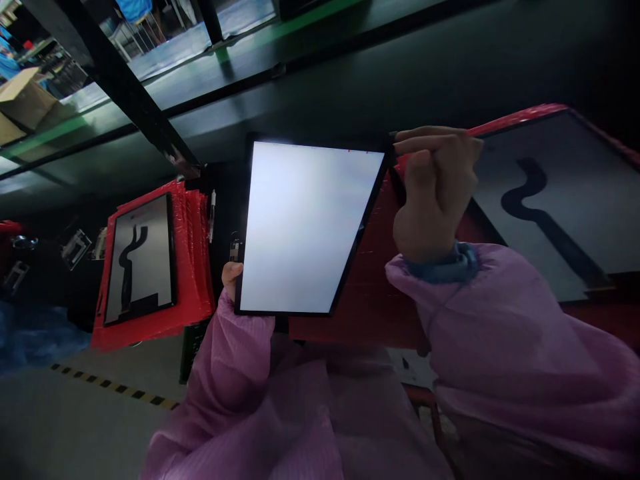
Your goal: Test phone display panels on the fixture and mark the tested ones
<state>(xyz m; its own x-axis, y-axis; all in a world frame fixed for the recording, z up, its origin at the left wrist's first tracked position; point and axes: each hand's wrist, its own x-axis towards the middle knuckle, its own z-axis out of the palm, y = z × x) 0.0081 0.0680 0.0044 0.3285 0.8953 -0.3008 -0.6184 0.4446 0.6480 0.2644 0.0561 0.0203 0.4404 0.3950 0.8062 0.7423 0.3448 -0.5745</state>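
my left hand point(231, 279) grips the lit panel point(307, 230), probably for steadiness; my right hand point(435, 193), half curled, is at its corner, holding or not i cannot tell.

Factory workshop, electronics kind. You wear a pink smock point(235, 353); a lit panel point(305, 230) before you, a second panel point(145, 260) to your left on stacked red wrapping point(195, 280), a third panel point(590, 207) right. Near left, striped warning tape point(115, 386) on the floor point(45, 420). Far left, beyond a dark post point(113, 77): a cardboard box point(30, 100), blue clothing point(134, 9).
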